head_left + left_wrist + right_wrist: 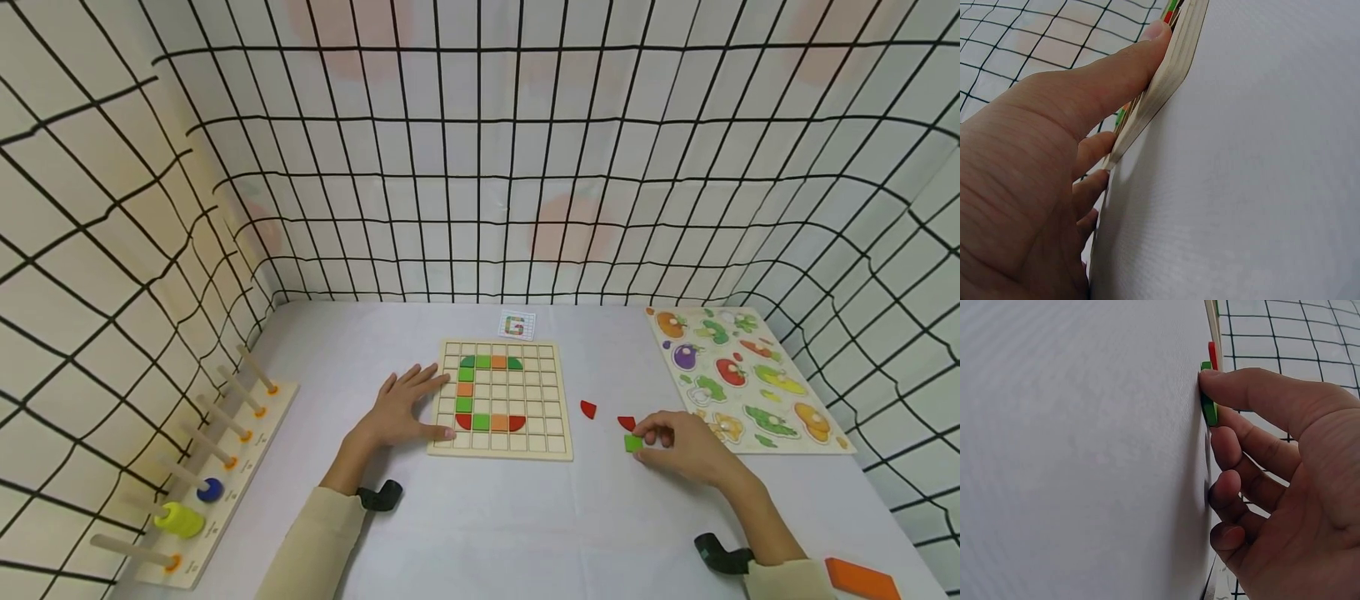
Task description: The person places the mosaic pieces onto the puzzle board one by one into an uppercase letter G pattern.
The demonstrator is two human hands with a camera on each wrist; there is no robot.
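Note:
A wooden grid board (542, 400) lies mid-table, with green, orange and red tiles set in a C-like outline. My left hand (399, 412) rests at its left edge, fingers spread and the thumb (1138, 50) over the near left corner. Right of the board, my right hand (686, 450) pinches a green square tile (633, 443) between thumb and forefinger, close over the table; the other fingers curl loosely. A red quarter-round tile (626, 422) lies just behind the green one. Another red quarter-round tile (588, 409) sits nearer the board.
Behind the board lies a small pattern card (517, 326). A vegetable puzzle board (705, 350) is at the right, a pegboard (225, 500) with yellow and blue pieces at the left. An orange block (861, 578) sits front right. Black wire mesh (480, 177) encloses the table's back and sides.

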